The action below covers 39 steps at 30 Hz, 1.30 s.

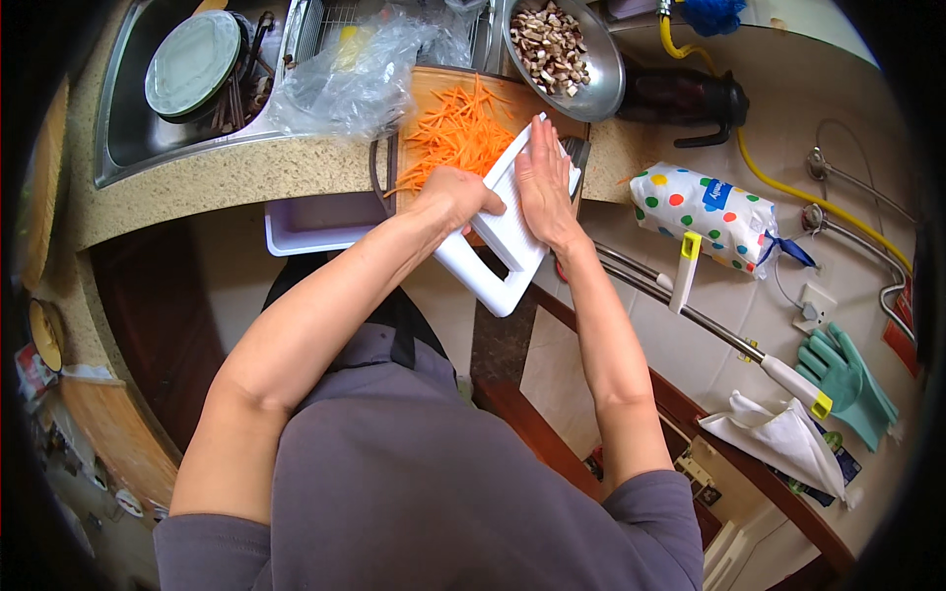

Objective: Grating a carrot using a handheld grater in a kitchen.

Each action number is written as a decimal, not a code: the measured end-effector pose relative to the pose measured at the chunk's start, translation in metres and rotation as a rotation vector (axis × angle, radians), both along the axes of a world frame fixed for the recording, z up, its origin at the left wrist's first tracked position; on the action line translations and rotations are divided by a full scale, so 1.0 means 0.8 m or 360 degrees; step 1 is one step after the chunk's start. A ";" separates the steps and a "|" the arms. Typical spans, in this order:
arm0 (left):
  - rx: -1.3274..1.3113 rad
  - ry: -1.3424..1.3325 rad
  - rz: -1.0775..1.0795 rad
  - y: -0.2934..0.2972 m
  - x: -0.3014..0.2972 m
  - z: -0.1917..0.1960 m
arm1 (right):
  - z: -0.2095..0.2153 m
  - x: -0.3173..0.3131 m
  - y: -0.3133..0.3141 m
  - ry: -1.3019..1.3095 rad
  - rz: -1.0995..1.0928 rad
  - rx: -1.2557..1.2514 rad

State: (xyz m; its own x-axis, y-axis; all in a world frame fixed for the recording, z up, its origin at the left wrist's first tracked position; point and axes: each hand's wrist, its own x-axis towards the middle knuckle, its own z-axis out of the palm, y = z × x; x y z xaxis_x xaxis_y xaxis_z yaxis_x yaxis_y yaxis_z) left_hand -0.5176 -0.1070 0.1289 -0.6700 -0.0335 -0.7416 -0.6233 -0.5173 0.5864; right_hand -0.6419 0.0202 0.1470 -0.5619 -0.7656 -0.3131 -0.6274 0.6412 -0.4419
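Observation:
A white slicer board (503, 262) with a ridged face and an open handle slants over a heap of shredded carrot (458, 133). The carrot lies on a wooden cutting board (430, 81). My left hand (458, 200) is closed round the slicer's left edge, thumb on top and the other fingers mostly hidden. My right hand (545, 189) lies flat on the slicer face with its fingers stretched out together toward the far end. Whether anything sits under that palm is hidden.
A steel bowl (613, 84) of chopped mushrooms (550, 49) and a dark jug (680, 103) stand behind. Far left is a sink (123, 128) with dishes; clear plastic bags (345, 94) lie beside it. A lilac bin (315, 239) sits below the counter edge. Right: a dotted tissue pack (695, 212).

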 end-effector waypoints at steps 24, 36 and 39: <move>-0.0037 0.0044 0.0224 0.009 0.024 0.050 | -0.033 -0.030 -0.005 0.0519 -0.0570 -0.0319; 0.0005 0.0047 0.0212 0.010 0.035 0.051 | -0.044 -0.046 -0.003 0.0614 -0.0619 -0.0270; 0.0056 0.0027 0.0232 0.014 0.037 0.042 | -0.047 -0.058 -0.004 0.0588 -0.0580 -0.0328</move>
